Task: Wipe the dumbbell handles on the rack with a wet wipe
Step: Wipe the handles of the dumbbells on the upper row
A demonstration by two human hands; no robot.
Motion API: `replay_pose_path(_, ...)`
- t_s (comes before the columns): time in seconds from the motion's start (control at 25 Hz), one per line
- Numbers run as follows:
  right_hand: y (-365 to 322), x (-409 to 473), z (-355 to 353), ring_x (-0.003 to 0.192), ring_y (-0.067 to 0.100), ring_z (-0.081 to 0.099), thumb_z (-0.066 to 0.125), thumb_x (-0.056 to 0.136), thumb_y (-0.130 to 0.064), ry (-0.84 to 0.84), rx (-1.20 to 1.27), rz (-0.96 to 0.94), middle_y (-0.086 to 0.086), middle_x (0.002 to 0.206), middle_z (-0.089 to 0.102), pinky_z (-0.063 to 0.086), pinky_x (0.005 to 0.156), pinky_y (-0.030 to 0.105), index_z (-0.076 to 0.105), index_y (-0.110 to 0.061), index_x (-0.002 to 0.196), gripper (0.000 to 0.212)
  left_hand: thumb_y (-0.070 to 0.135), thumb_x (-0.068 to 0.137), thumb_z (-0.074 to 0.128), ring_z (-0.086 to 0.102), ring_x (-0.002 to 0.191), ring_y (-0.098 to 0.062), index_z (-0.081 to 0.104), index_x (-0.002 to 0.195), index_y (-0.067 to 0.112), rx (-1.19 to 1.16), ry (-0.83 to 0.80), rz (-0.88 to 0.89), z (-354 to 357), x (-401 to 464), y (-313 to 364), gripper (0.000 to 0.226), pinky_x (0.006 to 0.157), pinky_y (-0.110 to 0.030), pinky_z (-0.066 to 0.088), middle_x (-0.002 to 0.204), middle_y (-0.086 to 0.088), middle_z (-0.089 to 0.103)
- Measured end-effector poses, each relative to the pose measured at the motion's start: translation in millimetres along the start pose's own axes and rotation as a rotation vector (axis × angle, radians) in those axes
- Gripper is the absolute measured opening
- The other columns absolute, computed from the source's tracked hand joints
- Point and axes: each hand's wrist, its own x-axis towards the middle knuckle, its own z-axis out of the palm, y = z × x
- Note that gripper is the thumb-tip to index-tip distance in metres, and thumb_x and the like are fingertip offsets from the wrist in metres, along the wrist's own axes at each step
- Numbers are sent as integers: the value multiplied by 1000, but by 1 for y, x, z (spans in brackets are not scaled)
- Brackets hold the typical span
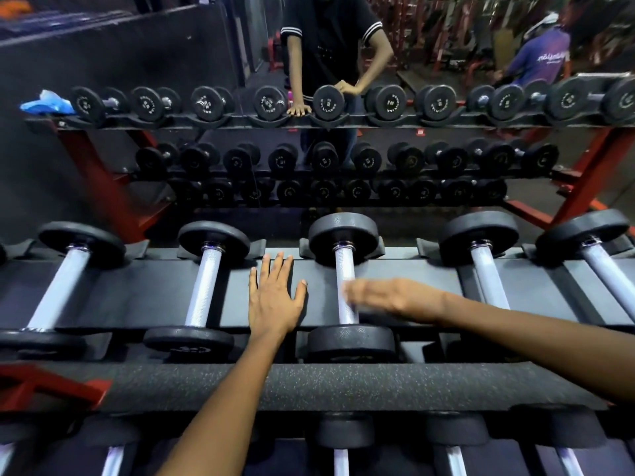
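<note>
Several dumbbells with black heads and pale knurled handles lie across the top tier of the rack (412, 280). My left hand (273, 297) rests flat, fingers spread, on the black rack plate between two dumbbells. My right hand (388, 297) is motion-blurred over the handle of the middle dumbbell (345, 269), its fingertips at the handle. There is a pale smear at those fingertips, but I cannot make out a wet wipe or the hand's grip through the blur.
A mirror behind the rack reflects the dumbbell tiers, me, and another person (539, 56) at the far right. A blue packet (46, 103) shows in the reflection at upper left. A padded bar (309, 383) runs below the top tier, with more dumbbells (342, 438) underneath.
</note>
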Motion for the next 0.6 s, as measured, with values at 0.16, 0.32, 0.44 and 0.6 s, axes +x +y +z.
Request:
replay_pose_path(0.16, 21, 18, -20, 126, 23, 48, 25, 101, -36, -66, -104, -76, 14, 133, 54, 39, 106, 28, 58, -5, 126, 52, 54, 91, 22, 1, 150, -13, 26, 153, 25, -2, 6, -2, 1, 3, -1, 69, 121, -36, -8, 161, 4, 20)
replay_pose_path(0.32, 11, 19, -15, 128, 24, 48, 28, 99, -23, -148, -161, -121, 11, 139, 49, 32, 111, 26, 53, -4, 130, 44, 54, 90, 24, 3, 150, -13, 29, 152, 25, -28, 11, 3, 0, 0, 0, 69, 122, -36, -5, 160, 4, 23)
replay_pose_path(0.44, 23, 18, -8, 130, 16, 42, 25, 102, -12, -155, -154, -301, 12, 138, 49, 33, 110, 33, 54, 2, 127, 41, 53, 91, 26, 3, 150, -13, 28, 152, 25, -30, 20, 8, 0, 3, -1, 68, 121, -35, -7, 160, 4, 23)
replay_pose_path(0.6, 34, 27, -16, 126, 17, 50, 23, 99, -40, 39, -10, 0, 4, 134, 56, 39, 106, 31, 60, -14, 126, 52, 53, 91, 24, 2, 150, -12, 27, 153, 25, -20, 10, 4, 0, -1, 1, 68, 121, -34, -7, 161, 4, 21)
